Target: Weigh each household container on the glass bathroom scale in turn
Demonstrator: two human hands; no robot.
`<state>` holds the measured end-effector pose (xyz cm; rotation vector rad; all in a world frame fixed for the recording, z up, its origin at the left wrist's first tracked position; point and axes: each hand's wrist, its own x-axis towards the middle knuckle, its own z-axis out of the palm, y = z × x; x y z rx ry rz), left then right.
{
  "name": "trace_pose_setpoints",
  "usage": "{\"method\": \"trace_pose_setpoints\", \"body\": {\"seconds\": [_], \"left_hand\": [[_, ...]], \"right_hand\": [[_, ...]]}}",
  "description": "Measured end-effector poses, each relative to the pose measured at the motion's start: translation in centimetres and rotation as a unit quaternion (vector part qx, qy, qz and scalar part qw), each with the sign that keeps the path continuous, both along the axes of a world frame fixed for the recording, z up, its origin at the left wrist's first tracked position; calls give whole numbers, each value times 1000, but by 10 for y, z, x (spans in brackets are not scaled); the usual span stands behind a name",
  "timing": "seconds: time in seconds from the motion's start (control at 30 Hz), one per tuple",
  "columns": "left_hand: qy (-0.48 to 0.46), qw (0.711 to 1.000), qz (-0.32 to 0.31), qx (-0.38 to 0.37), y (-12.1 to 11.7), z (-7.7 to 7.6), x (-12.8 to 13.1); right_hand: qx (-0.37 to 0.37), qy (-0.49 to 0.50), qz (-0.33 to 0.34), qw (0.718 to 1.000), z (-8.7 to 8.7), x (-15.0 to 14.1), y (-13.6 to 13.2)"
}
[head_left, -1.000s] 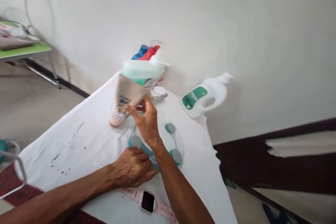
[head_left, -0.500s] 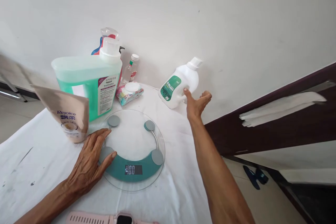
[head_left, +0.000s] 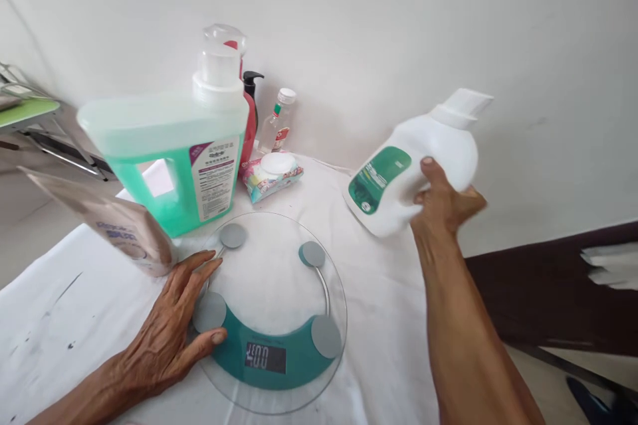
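My right hand (head_left: 443,202) is wrapped round a white bottle with a green label (head_left: 399,172), holding it tilted just above the white cloth at the right. My left hand (head_left: 172,332) lies flat with fingers spread on the left edge of a round glass scale (head_left: 272,279) with a teal display band that shows digits. A beige refill pouch (head_left: 119,229) leans just left of that hand.
A large jug of green liquid (head_left: 169,159) stands behind the scale. A red pump bottle (head_left: 248,126), a small clear bottle (head_left: 276,123) and a wipes pack (head_left: 272,176) sit by the wall. The white-clothed table (head_left: 64,305) ends at the right beside a dark ledge (head_left: 548,292).
My right hand has reached the white bottle, closed round it and lifted it toward me. The view has shifted closer. My left hand stays on the scale's edge.
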<state>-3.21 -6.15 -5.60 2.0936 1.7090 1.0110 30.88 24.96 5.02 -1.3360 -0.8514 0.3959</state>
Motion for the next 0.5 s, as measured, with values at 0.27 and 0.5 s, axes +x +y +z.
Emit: {"method": "trace_pose_setpoints", "body": {"seconds": [0.27, 0.5], "left_hand": [[-25, 1000, 1, 12, 1, -4, 6], [-15, 999, -13, 39, 0, 1, 3]], "right_hand": [[79, -53, 67, 993, 51, -6, -168], [48, 31, 169, 984, 47, -41, -241]]}}
